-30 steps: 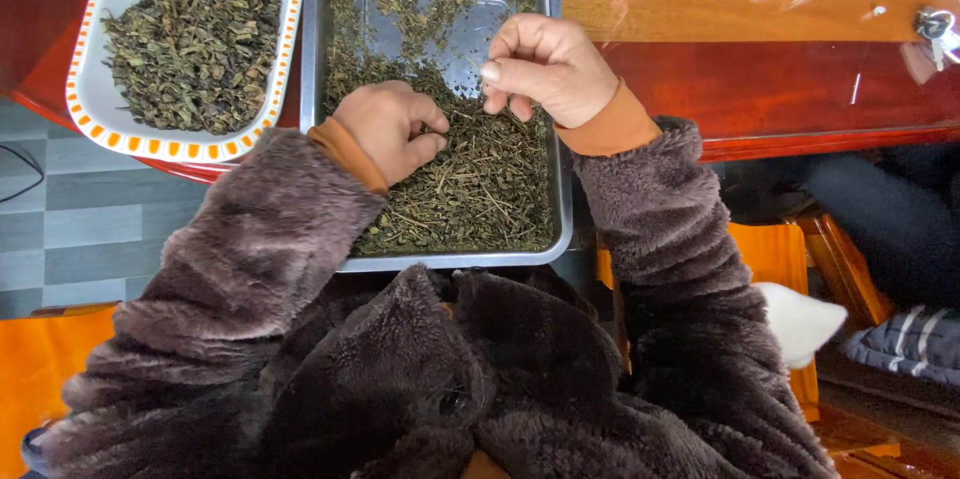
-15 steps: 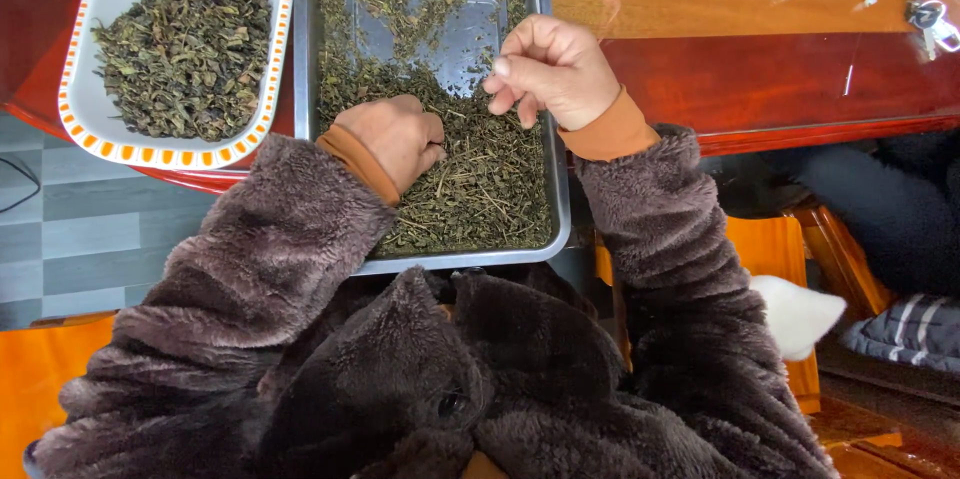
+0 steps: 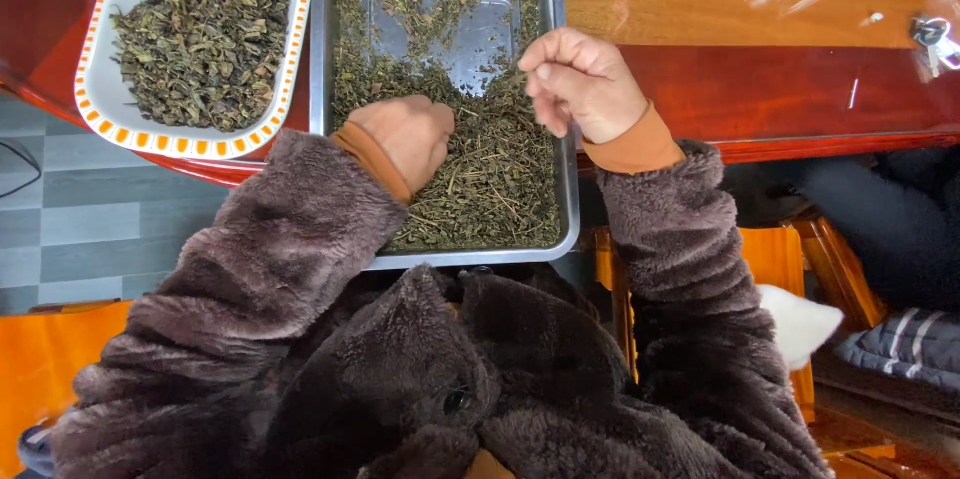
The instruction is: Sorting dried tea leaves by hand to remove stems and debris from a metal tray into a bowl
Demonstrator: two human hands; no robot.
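Only the head view here, looking straight down at someone in a fuzzy dark brown coat with orange cuffs.

The steel tray (image 3: 555, 89) sits dead centre, hanging a bit over the near edge of the reddish wooden table (image 3: 800, 79). It's loaded with dried green leaves and stems (image 3: 490, 179), thick across the 6 o'clock half, while a bare shiny patch of metal shows up around 12 o'clock.

The left hand (image 3: 405, 139) is down in the tray toward 9 o'clock, knuckles up, fingers curled into the pile. It looks bunched around some of the leaves, but the fingertips are buried, so I honestly can't tell how much it actually has hold of.

The right hand (image 3: 580, 84) is up over the tray's 3 o'clock rim, loosely curled, thumb and forefinger drawn together as if pinching something tiny. Whatever is between them is too small to make out.

At about 10 o'clock from the tray, just beside it, there's a white oval dish with an orange patterned rim (image 3: 95, 69), heaped with darker, more curled leaves (image 3: 205, 34).

Way over at 2 o'clock a small bunch of keys (image 3: 935, 37) lies on the table, well apart from everything. At 4 o'clock, below the table edge, you can see an orange wooden chair (image 3: 775, 259) with a white cushion (image 3: 800, 324).
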